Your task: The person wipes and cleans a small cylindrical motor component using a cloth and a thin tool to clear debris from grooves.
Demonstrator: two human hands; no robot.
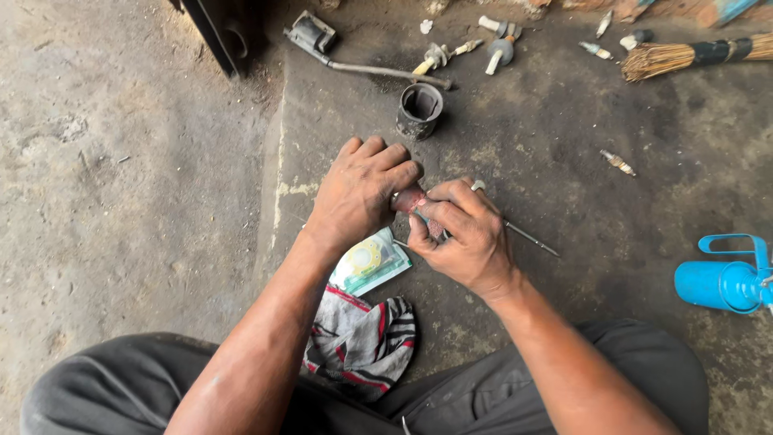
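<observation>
Seated on the dark, oily concrete floor [564,137], legs in grey trousers [113,379] spread either side of the work. Left hand [358,193] closed over a small reddish, cylindrical part [409,200], fingers curled around its near end; only a short stretch of the part visible between the two hands. Right hand [463,238] pinched shut on the other end of the same part, thumb and forefinger pressed close; whether also gripping the thin metal rod [531,238] running out from under it toward the right, cannot tell. Part held just above the floor, near the middle of the view. Judged to be mid-fitting or mid-cleaning of the small part, both hands engaged; next move likely calling for a firm twist or pull with steady counter-hold from the left. Flat packet [372,262] with a yellow disc lying just below the left wrist, striped rag [362,338] beside the knee. Dark metal sleeve [419,110] standing upright just beyond the hands. Spark plugs [618,163] scattered further out, broom [684,56] at top right, blue oil can [725,283] well apart at the right.
</observation>
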